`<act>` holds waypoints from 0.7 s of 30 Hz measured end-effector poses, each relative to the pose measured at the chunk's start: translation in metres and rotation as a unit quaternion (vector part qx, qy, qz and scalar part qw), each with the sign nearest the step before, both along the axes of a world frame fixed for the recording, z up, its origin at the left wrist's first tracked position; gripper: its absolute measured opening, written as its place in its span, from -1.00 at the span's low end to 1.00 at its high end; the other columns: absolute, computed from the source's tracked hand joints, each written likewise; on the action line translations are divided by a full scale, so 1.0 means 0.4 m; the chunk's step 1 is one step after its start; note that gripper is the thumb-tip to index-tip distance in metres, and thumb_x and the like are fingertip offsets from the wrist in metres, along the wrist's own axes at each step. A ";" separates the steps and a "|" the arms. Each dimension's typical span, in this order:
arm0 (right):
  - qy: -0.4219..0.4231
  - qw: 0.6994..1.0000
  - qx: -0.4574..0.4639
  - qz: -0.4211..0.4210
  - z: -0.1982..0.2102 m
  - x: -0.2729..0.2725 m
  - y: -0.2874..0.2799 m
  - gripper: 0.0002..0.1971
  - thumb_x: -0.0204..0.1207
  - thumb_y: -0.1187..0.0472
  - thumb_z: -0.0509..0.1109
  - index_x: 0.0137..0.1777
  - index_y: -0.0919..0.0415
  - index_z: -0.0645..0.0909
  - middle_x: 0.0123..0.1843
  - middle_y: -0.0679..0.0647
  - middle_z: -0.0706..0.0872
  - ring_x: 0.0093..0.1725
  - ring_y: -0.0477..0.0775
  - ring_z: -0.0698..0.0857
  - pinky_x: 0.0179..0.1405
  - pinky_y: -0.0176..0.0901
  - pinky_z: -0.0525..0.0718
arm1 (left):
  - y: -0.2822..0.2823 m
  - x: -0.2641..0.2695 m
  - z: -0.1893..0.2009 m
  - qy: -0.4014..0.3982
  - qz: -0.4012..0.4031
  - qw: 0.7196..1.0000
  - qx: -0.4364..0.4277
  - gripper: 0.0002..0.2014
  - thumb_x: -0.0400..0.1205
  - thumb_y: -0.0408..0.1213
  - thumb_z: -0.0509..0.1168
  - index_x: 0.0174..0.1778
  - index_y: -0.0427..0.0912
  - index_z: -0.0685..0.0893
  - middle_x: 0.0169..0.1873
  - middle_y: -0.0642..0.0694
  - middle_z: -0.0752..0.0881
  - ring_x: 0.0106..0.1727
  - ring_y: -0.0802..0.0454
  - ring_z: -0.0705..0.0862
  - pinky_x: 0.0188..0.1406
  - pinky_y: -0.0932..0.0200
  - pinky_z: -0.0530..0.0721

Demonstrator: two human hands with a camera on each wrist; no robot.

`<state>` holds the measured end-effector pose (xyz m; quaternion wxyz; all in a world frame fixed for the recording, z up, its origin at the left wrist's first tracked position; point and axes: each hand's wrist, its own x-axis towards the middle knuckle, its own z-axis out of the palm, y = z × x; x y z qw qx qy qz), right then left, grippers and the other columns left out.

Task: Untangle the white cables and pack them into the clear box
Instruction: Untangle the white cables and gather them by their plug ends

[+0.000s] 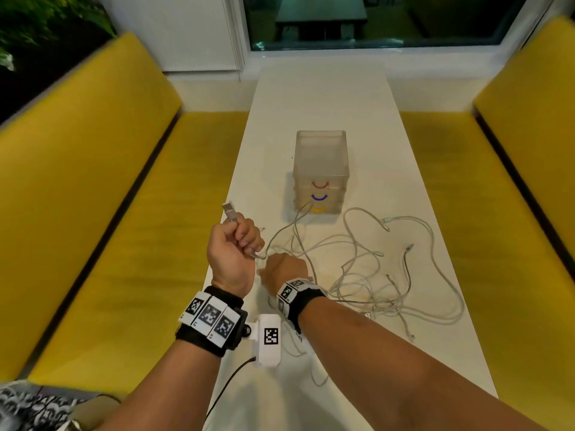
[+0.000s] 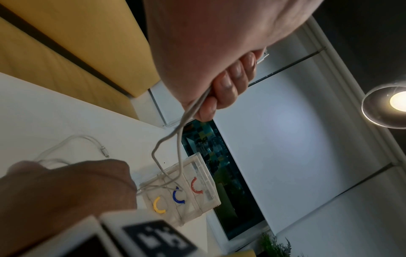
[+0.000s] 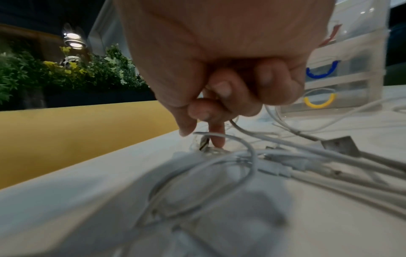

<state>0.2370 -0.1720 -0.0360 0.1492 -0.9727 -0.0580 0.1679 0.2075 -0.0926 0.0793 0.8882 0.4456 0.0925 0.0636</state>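
A: Where are the white cables [image 1: 378, 275]?

B: Most lie in a loose tangle on the white bench [image 1: 323, 98], on the near right side, just in front of the clear box [image 1: 320, 169]. One strand runs up against the foot of the box.

A: And the box itself?

B: It stands upright near the middle of the bench. It has three drawers with curved handles: red on top, blue in the middle, yellow at the bottom.

A: What is the left hand [image 1: 233, 247] doing?

B: It is raised above the bench with its fingers [image 2: 228, 87] curled tight round one cable. The USB plug [image 1: 229, 210] sticks out above the fist, and the cable hangs down from below it.

A: The right hand [image 1: 284, 270]?

B: Low over the bench, next to the left one. Its fingers [image 3: 222, 88] are curled in and a white cable comes out from under them, so it grips a strand of the tangle.

A: Anything around the bench?

B: Yellow seats [image 1: 102, 213] on both sides.
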 end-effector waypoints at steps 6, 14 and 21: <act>0.017 1.000 0.012 -0.020 -0.017 -0.006 0.001 -0.75 0.68 0.16 0.23 0.27 0.21 0.57 0.26 0.20 0.72 0.24 0.28 0.72 0.17 -0.01 0.57 | 0.017 0.007 -0.009 -0.002 0.005 1.000 0.001 -0.82 0.49 -0.25 0.06 -0.43 -0.10 0.25 -0.50 -0.04 0.13 -0.44 0.03 0.04 -0.46 0.12 0.08; 0.041 0.994 0.091 -0.040 0.017 -0.022 -0.058 -0.75 0.52 -0.04 0.26 -0.07 0.10 0.65 -0.02 0.08 0.78 -0.03 0.19 0.73 -0.15 -0.11 0.53 | 0.042 0.013 -0.012 -0.013 0.010 1.000 0.002 -0.82 0.49 -0.25 0.05 -0.42 -0.09 0.24 -0.53 -0.01 0.18 -0.45 0.02 0.04 -0.46 0.12 0.08; -0.051 0.970 0.217 -0.102 0.055 -0.096 -0.154 -0.78 0.54 -0.09 0.41 -0.06 -0.01 0.81 -0.10 -0.01 0.62 -0.05 -0.03 0.63 -0.12 -0.20 0.44 | 0.038 0.011 -0.035 0.003 -0.001 0.998 0.057 -0.77 0.50 -0.31 0.07 -0.48 -0.05 0.30 -0.53 0.01 0.19 -0.48 0.06 0.10 -0.50 0.17 0.14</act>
